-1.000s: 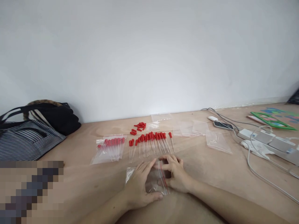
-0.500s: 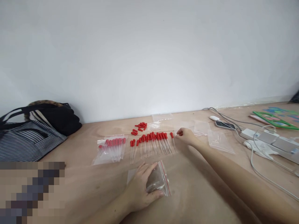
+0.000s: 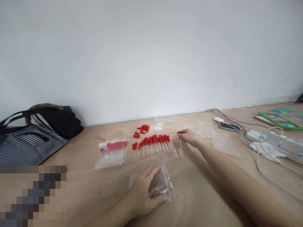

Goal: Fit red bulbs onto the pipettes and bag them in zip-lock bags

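Note:
My left hand (image 3: 143, 192) grips a clear zip-lock bag (image 3: 163, 183) across its width, thumb at the near edge and fingers at the far edge. The red-striped mouth of this bag faces right. Farther back, my right hand (image 3: 186, 136) is closed on the red bulb of a dropper (image 3: 181, 148), whose thin clear tube points down toward me. Left of it lies a row of several droppers (image 3: 155, 138) with red bulbs. Another zip-lock bag (image 3: 99, 160), with several droppers in it, lies to the left.
Loose red bulbs (image 3: 143, 128) lie behind the row. Flat clear bags (image 3: 223, 143) are spread at right. Beyond them are a phone (image 3: 229, 126), cables, a power strip (image 3: 281, 143) and a green-framed board (image 3: 279, 119). A striped bag (image 3: 30, 138) stands at far left, before the wall.
My right hand has closed on the separate dropper at the right end of the row and shifted it slightly right. My left hand stays on the zip-lock bag.

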Demonstrator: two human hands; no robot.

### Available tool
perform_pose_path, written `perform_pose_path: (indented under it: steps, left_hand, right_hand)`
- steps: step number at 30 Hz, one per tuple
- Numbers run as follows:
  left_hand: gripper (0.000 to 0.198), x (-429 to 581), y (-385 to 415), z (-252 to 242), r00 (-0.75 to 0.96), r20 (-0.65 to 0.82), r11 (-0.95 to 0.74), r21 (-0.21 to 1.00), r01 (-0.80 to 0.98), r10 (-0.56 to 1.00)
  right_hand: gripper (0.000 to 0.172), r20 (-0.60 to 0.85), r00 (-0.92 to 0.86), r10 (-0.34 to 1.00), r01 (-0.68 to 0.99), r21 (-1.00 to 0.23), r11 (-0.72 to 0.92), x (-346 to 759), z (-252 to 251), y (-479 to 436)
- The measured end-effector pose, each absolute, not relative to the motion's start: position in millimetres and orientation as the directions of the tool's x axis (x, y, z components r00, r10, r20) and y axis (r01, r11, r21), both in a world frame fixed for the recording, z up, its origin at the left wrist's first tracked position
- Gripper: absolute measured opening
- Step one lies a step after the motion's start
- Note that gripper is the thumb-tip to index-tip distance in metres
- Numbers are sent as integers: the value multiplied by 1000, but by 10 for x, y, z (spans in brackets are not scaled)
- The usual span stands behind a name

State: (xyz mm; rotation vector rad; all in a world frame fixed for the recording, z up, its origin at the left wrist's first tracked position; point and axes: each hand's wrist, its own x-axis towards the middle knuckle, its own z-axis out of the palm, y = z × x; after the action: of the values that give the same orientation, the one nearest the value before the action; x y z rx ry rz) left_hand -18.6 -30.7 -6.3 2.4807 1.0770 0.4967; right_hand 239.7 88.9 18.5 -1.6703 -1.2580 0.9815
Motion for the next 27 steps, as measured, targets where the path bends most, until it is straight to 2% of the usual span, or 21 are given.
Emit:
perform_pose_path:
  steps: [6, 8, 12, 22, 27]
  left_hand:
    - [73, -185, -307, -30, 629, 173, -619, 498, 608, 758]
    - [73, -184, -303, -30, 627, 185, -620, 507, 599, 757]
    - [74, -172, -296, -32, 613, 174, -600, 521, 607, 771]
    - [73, -151, -322, -4, 606, 179, -598, 515, 613, 775]
    - [72, -114, -324, -12, 620, 215, -635, 476, 608, 755]
  right_hand:
    - [14, -76, 174, 982, 39, -996, -84, 2416, 155, 250]
    - [17, -93, 154, 984, -43, -995, -87, 2334, 73, 88]
    - [24, -162, 97, 982, -341, -932, -120, 2216, -23, -70]
    - [35, -173, 25, 985, -408, -901, -148, 2036, -20, -263]
    - [33, -202, -65, 977, -365, -907, -212, 1889, -29, -401]
